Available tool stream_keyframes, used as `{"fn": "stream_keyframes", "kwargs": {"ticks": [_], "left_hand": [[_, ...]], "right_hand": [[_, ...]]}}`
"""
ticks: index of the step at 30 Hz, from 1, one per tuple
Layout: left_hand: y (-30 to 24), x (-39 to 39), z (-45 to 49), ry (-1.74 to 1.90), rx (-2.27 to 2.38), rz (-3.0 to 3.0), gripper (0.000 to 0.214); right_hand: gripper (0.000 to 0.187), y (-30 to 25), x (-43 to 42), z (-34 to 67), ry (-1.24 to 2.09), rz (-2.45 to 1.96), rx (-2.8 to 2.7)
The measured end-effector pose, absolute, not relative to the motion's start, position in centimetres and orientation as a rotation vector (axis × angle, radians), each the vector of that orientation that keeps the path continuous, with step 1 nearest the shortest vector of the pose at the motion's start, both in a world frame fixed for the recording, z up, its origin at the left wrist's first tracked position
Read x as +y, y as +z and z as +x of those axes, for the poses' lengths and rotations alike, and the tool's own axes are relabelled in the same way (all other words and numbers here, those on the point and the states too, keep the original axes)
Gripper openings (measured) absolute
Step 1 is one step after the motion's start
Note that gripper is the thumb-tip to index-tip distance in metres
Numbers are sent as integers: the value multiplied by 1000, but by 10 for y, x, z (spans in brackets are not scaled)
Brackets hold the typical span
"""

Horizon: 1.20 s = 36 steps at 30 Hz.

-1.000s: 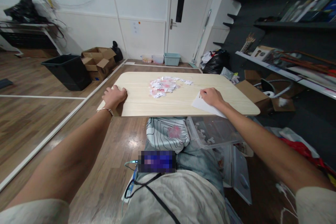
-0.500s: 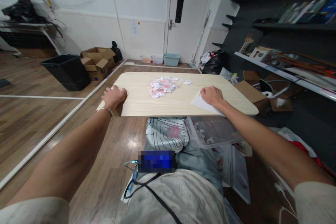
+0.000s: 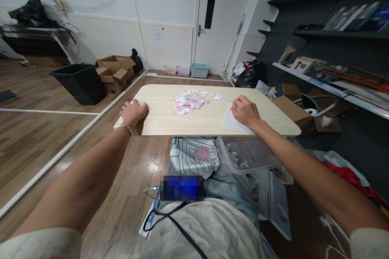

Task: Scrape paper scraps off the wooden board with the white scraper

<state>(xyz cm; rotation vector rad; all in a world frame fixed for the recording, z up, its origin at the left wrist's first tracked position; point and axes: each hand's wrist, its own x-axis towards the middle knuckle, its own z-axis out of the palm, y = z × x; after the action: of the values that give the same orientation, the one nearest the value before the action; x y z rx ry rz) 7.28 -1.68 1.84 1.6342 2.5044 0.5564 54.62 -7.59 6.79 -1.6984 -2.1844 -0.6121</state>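
My left hand [image 3: 133,113] is bent over the left side of a pale wooden board [image 3: 167,123], with its thumb on top and its fingers at the edge. Over a white sheet of paper [image 3: 231,123] near the board's right front, my right hand [image 3: 244,110] is closed in a pinch. A bit of white shows at its fingertips, but I cannot tell what it is. A loose pile of torn white scraps with pink patches [image 3: 191,100] lies mid-board, between my hands.
A clear plastic tub [image 3: 258,156] holding grey pieces sits below the board's front edge. On my lap lies a striped cloth bag [image 3: 185,156]. Cardboard boxes [image 3: 115,68] and a black bin [image 3: 80,85] stand at left; loaded shelves [image 3: 334,32] line the right.
My right hand has lifted and turned slightly over the paper, baring more of its fingers and of the sheet. My left hand stays at the board's edge. The view has shifted slightly.
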Motion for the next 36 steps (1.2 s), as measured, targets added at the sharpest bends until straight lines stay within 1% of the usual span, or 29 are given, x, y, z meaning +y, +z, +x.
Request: {"fn": "stream_keyframes", "kwargs": {"ticks": [4, 8, 11, 19, 24, 27, 33, 36], "left_hand": [[17, -16, 72, 564, 2509, 1621, 79], [17, -15, 72, 580, 2498, 1620, 79], [17, -15, 72, 590, 2506, 1616, 79], [16, -13, 71, 548, 2505, 1621, 82], [16, -15, 72, 542, 2499, 1636, 81], [16, -15, 73, 549, 2497, 1637, 79], [16, -14, 75, 566, 2494, 1628, 79], [16, -14, 75, 559, 2497, 1629, 80]], "right_hand": [[42, 67, -80, 543, -651, -1745, -2182], [46, 67, -87, 541, -587, -1953, -2078], [46, 67, -89, 541, -538, -2012, -2088], [44, 66, -87, 546, -600, -1839, -2131], [50, 71, -93, 544, -426, -2150, -1965], [53, 76, -96, 542, -390, -2272, -1910], [51, 85, -92, 532, -386, -2297, -1883], [47, 88, -81, 527, -442, -2244, -1889]]}}
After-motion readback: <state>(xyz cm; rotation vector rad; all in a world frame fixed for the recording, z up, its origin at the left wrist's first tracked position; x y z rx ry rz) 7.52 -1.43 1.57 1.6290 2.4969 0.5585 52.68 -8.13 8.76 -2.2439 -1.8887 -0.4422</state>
